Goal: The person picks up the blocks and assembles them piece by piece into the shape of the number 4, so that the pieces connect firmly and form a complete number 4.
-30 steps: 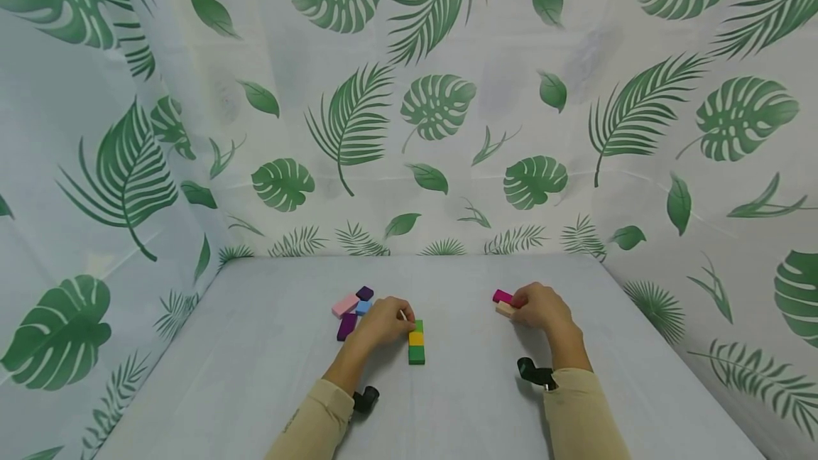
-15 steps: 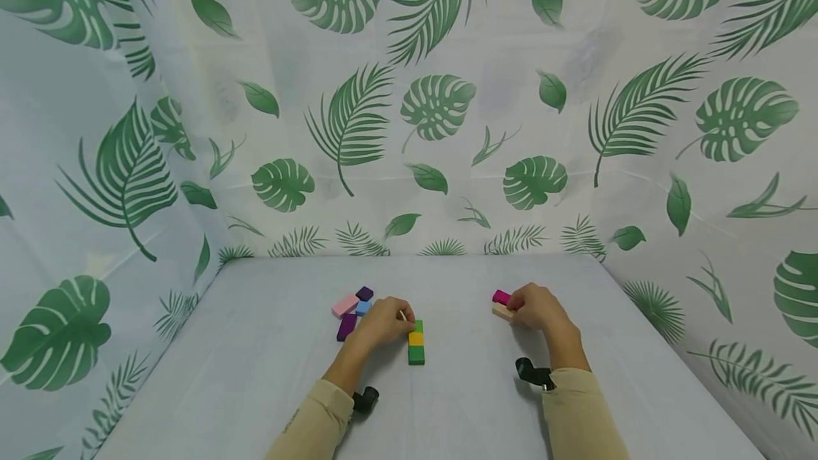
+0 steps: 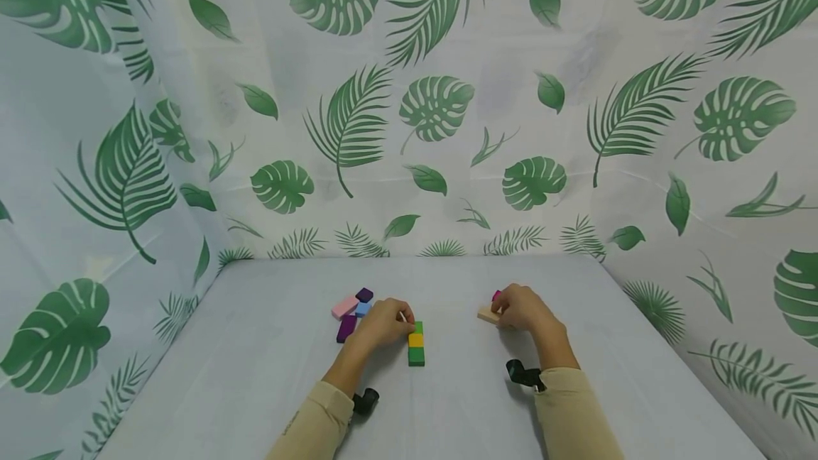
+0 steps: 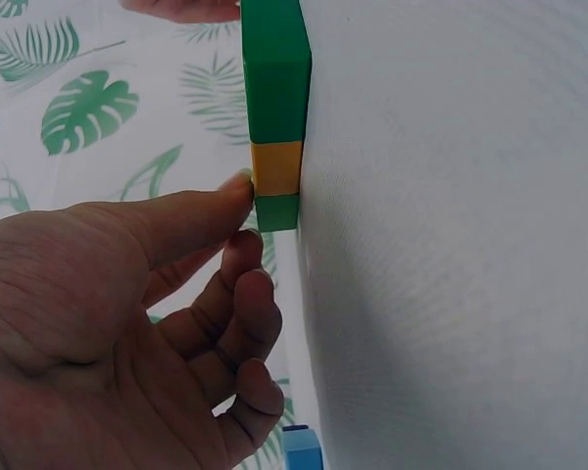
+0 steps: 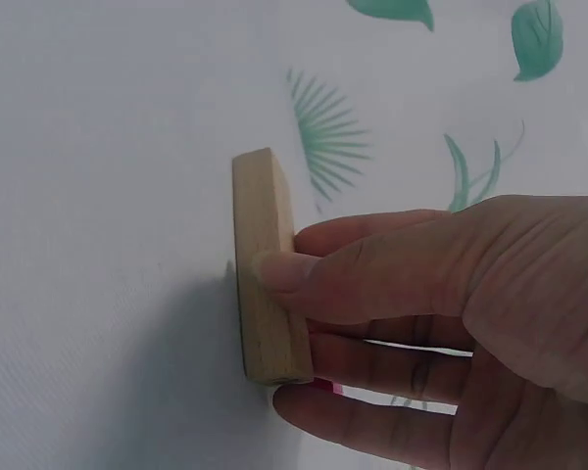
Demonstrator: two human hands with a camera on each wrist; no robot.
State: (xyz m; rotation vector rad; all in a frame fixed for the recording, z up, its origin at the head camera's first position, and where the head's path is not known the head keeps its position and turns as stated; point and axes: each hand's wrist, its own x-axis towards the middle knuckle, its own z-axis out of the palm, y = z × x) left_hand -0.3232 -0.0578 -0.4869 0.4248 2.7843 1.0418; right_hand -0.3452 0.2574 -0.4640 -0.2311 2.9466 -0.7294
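In the middle of the table, a dark green block, a yellow block and a light green block stand end to end in a row. My left hand pinches the light green block at the far end, thumb tip close to the seam with the yellow block; part of the index finger is hidden behind the thumb. To the right, my right hand grips a plain wooden block between thumb and fingers, low over the table. Behind that hand, a magenta block is mostly hidden.
Left of the left hand lie a pink block, a blue block, a dark purple block and a purple block. A leaf-print cloth hangs behind the white table and at its sides.
My right hand has moved left with the wooden block, away from the magenta block, which it now covers more. The left hand and the row have stayed in place.
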